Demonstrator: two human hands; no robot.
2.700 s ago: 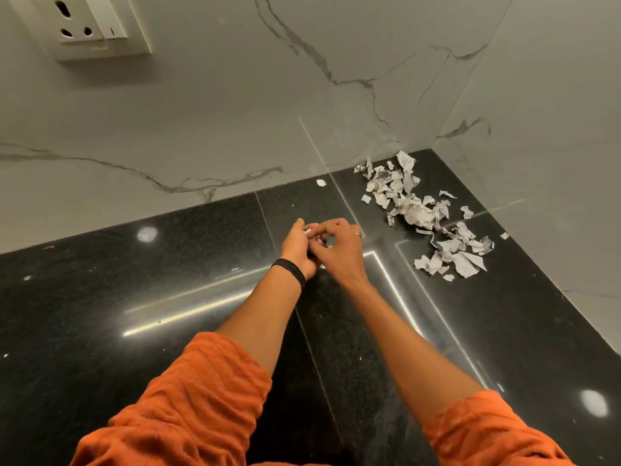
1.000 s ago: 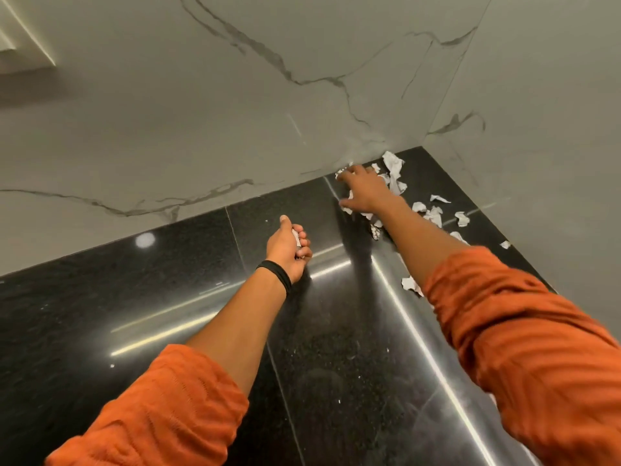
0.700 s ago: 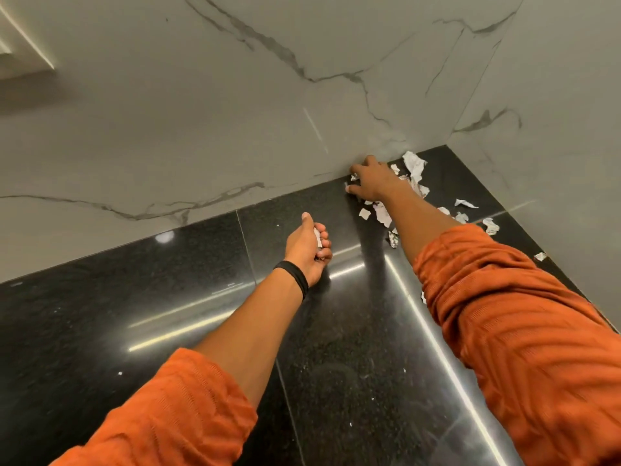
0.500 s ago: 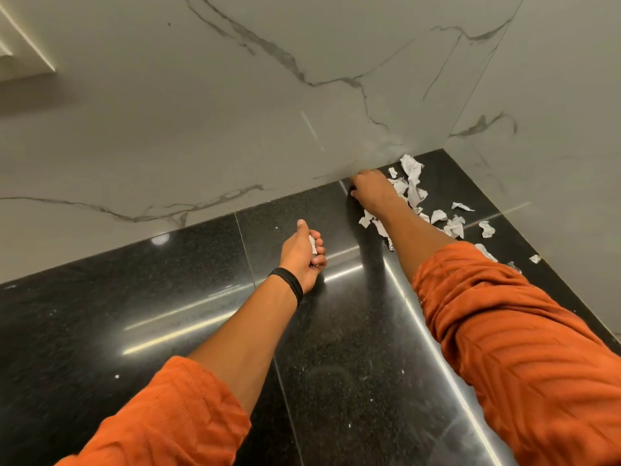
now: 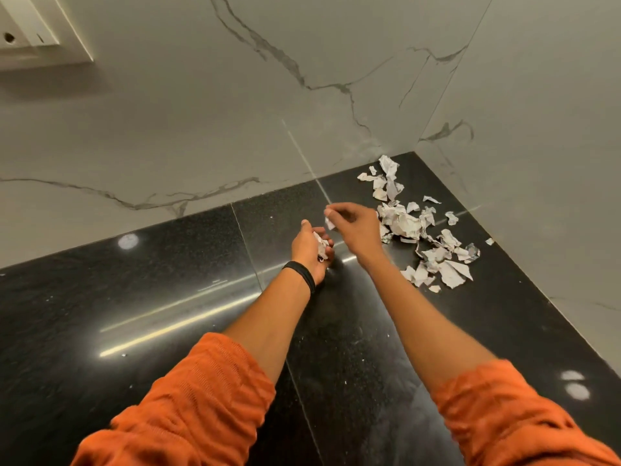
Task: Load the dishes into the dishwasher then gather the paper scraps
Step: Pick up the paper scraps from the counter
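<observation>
our left hand (image 5: 309,252) is cupped, fingers curled round a small wad of scraps (image 5: 321,245). our right hand (image 5: 358,228) pinches a single scrap (image 5: 330,223) between thumb and fingertip, right next to the left palm. the loose paper scraps (image 5: 416,230) sit piled on the black counter (image 5: 168,297), in the corner by the marble wall (image 5: 201,129).

At 10 o'clock the wall socket (image 5: 40,35) is cut off by the picture's edge. The left sleeve (image 5: 188,408) and right sleeve (image 5: 524,418) run out at 6 o'clock. The left hand (image 5: 309,252) grips crumpled scraps (image 5: 321,244), mostly hidden in its palm. The right hand (image 5: 356,227), pinching a small scrap (image 5: 330,223), covers the 9 o'clock edge of the paper pile (image 5: 413,230), whose print is too small to read.
</observation>
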